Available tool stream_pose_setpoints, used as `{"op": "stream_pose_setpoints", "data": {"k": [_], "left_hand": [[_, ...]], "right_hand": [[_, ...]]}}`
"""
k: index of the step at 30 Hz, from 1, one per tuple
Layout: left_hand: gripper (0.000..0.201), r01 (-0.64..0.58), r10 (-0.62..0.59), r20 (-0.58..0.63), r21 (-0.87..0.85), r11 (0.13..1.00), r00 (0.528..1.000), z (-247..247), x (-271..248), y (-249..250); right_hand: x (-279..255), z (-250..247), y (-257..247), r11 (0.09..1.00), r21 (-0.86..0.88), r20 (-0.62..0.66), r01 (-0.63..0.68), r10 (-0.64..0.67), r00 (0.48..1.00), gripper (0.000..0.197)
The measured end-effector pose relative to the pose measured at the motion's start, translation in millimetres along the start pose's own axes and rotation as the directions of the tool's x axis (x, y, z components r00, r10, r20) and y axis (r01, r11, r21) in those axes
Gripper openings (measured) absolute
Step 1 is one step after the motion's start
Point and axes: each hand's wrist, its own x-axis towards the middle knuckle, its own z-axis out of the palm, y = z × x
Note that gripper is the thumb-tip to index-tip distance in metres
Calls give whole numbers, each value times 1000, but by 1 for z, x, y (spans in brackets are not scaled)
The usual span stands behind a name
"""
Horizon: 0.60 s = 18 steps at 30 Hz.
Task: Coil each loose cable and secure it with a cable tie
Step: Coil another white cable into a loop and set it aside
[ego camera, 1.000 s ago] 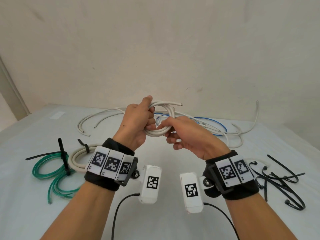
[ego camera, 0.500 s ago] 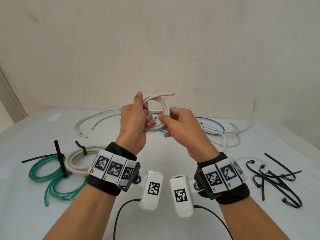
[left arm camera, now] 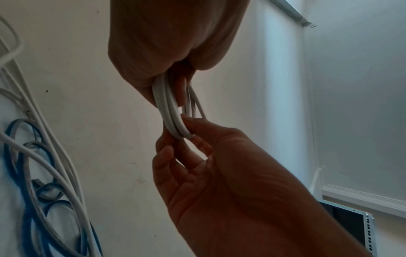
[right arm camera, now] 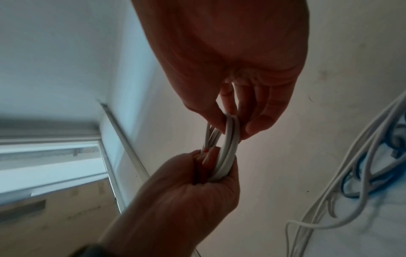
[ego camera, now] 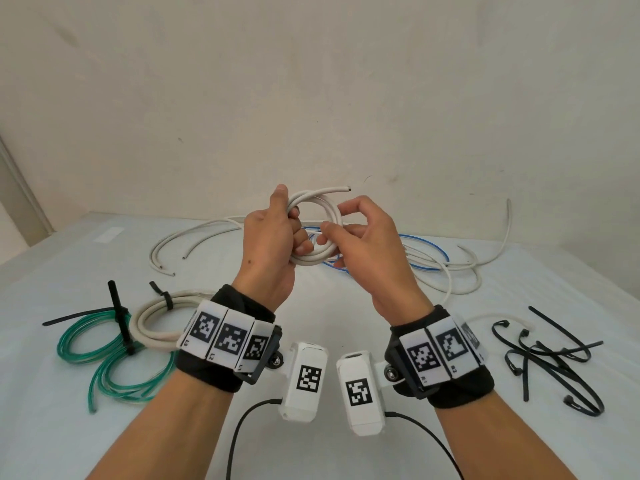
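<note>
Gripping white coil [ego camera: 313,233] — left hand [ego camera: 268,244]; wrist view: right hand [left arm camera: 197,139] pinching.

Tied coils [ego camera: 114,344] left, cable ties [ego camera: 550,358] right

1. Looks like a bare indoor room used as a makeshift workspace; exact type unclear.
2. Plain scuffed off-white wall [ego camera: 311,98], no fittings.
3. Surface [ego camera: 52,427] covered in white sheeting.
4. Loose cables [ego camera: 450,268], tied coils [ego camera: 152,323], and black cable ties [ego camera: 554,358] laid out.
</note>
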Motion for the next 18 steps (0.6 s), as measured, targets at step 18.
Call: {"op": "stream_pose_setpoints", "data": {"k": [18], "left_hand": [[42, 64, -64, 17, 8, 998, 998, 3, -3, -1]], "right_hand": [[6, -6, 3, 992, -125, -13, -5, 3, 1000, 25]]}}
